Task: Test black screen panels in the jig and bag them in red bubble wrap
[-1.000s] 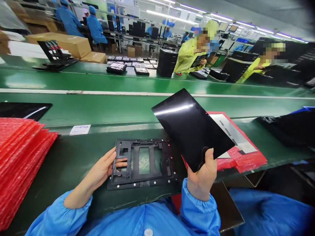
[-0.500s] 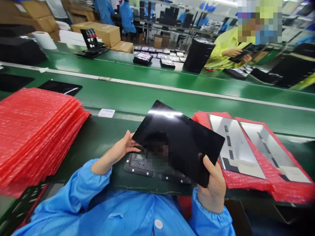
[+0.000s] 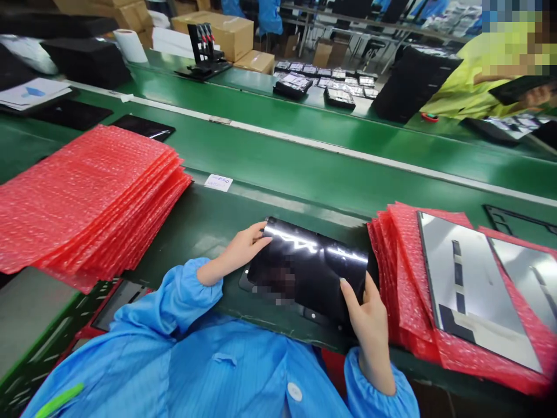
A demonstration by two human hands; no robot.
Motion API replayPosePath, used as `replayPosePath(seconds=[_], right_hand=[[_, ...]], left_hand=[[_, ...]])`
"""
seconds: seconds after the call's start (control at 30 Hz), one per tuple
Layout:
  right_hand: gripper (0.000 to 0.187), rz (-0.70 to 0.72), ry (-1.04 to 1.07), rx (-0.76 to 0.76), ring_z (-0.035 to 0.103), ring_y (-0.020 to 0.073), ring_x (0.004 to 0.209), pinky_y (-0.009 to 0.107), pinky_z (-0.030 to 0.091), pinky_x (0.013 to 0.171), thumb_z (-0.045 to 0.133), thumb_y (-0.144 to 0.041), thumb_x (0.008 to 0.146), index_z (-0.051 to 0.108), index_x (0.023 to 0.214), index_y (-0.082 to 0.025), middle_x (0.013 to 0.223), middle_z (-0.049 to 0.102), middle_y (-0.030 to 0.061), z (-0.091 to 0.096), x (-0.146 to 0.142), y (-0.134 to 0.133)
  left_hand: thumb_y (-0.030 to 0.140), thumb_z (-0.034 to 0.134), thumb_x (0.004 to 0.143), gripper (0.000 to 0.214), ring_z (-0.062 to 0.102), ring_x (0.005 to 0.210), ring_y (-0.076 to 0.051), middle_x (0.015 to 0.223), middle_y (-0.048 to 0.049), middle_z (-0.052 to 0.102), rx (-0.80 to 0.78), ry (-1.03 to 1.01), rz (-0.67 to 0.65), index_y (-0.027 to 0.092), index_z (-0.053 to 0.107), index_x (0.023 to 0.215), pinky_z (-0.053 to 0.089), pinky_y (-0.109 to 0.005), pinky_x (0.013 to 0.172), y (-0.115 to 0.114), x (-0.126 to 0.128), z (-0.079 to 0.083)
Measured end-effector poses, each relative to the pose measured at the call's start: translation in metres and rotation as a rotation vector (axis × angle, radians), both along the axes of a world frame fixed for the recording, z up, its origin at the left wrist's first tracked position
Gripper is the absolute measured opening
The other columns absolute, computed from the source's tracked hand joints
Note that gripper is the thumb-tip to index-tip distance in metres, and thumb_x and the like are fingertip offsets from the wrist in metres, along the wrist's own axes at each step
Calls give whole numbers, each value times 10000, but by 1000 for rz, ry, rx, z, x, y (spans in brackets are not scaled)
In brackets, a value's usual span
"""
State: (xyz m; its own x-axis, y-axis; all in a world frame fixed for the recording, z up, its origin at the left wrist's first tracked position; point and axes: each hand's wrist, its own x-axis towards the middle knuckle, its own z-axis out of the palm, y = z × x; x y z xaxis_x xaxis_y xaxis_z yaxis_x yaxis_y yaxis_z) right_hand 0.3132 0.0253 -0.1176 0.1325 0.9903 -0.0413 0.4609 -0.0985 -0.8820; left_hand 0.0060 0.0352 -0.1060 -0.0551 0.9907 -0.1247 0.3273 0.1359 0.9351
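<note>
A glossy black screen panel (image 3: 311, 270) lies nearly flat on a black frame (image 3: 243, 283), of which only an edge shows at the panel's near left. My left hand (image 3: 243, 247) holds the panel's left edge with curled fingers. My right hand (image 3: 368, 310) grips the panel's right near corner, thumb on top. Both sleeves are blue.
A tall stack of red bubble-wrap bags (image 3: 82, 197) lies to the left. On the right, more red bags (image 3: 404, 273) carry two silver-backed panels (image 3: 472, 284). Beyond runs a green conveyor belt (image 3: 304, 162) with black panels (image 3: 143, 126). A person in yellow (image 3: 478, 81) works across it.
The black panel came down from a raised tilt at the right onto the black frame. My left hand left the frame's edge and took the panel's left edge. The view dropped and turned.
</note>
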Motion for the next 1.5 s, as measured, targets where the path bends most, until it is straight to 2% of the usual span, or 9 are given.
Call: replayPosePath(seconds=[0.1, 0.37, 0.6, 0.97, 1.03, 1.13, 1.23, 1.33, 1.5], right_hand=[[741, 33, -28, 2, 530, 282, 1303, 440, 351, 1139, 655, -531, 829, 452, 1463, -208, 1405, 583, 100, -1, 2, -5], [736, 47, -49, -11, 534, 282, 1300, 449, 372, 1130, 655, -518, 834, 437, 1475, -228, 1400, 587, 92, -1, 3, -7], [709, 42, -7, -10, 538, 276, 1297, 431, 369, 1138, 666, -509, 830, 463, 1456, -245, 1397, 592, 69, 0, 2, -9], [726, 53, -35, 5, 548, 268, 1281, 423, 369, 1127, 649, -517, 844, 430, 1475, -231, 1399, 583, 95, -3, 4, -9], [733, 53, -90, 12, 589, 268, 1224, 414, 400, 1094, 635, -530, 849, 422, 1480, -224, 1349, 621, 102, -4, 5, -10], [749, 57, -197, -8, 648, 280, 1111, 402, 454, 1021, 616, -556, 850, 436, 1473, -182, 1205, 699, 116, -5, 9, -11], [780, 67, -250, -17, 679, 280, 1010, 360, 507, 921, 611, -575, 838, 467, 1442, -104, 1121, 725, 142, -5, 10, -10], [774, 84, -282, -9, 698, 253, 896, 316, 536, 807, 585, -588, 847, 482, 1425, -84, 1079, 735, 142, -4, 11, -7], [704, 148, -376, -45, 697, 217, 732, 295, 524, 675, 520, -603, 886, 478, 1423, -151, 1019, 739, 104, -1, 12, -2]], left_hand=[[379, 617, 860, 425, 535, 721, -164, 857, -22, 564, 89, 175, -11, 173, 618, 1232, 446, -314, 740, 3, -1, -8], [391, 623, 852, 369, 502, 724, -171, 812, -9, 497, 101, 236, -32, 181, 641, 1156, 420, -310, 733, 2, -3, -13], [395, 625, 853, 363, 507, 734, -163, 874, -22, 528, 107, 256, -39, 180, 639, 1146, 417, -297, 725, 3, -3, -16], [364, 606, 883, 342, 560, 783, -187, 947, -55, 572, 103, 328, -67, 161, 629, 1158, 451, -314, 749, 2, -2, -12], [373, 571, 911, 410, 586, 858, -215, 1026, -90, 582, 115, 410, -83, 141, 590, 1248, 463, -329, 777, -2, 1, -10], [408, 468, 968, 503, 608, 942, -250, 1134, -138, 582, 162, 671, -103, 113, 498, 1374, 489, -351, 790, -11, 8, -9], [396, 402, 997, 468, 627, 936, -242, 1113, -131, 600, 211, 872, -104, 129, 509, 1366, 514, -330, 726, -18, 14, -13], [375, 392, 1005, 436, 635, 915, -225, 1080, -116, 611, 243, 949, -106, 135, 531, 1340, 524, -309, 683, -20, 15, -17], [377, 373, 1011, 433, 630, 911, -215, 1077, -106, 606, 250, 979, -118, 131, 539, 1326, 527, -308, 676, -19, 13, -20]])
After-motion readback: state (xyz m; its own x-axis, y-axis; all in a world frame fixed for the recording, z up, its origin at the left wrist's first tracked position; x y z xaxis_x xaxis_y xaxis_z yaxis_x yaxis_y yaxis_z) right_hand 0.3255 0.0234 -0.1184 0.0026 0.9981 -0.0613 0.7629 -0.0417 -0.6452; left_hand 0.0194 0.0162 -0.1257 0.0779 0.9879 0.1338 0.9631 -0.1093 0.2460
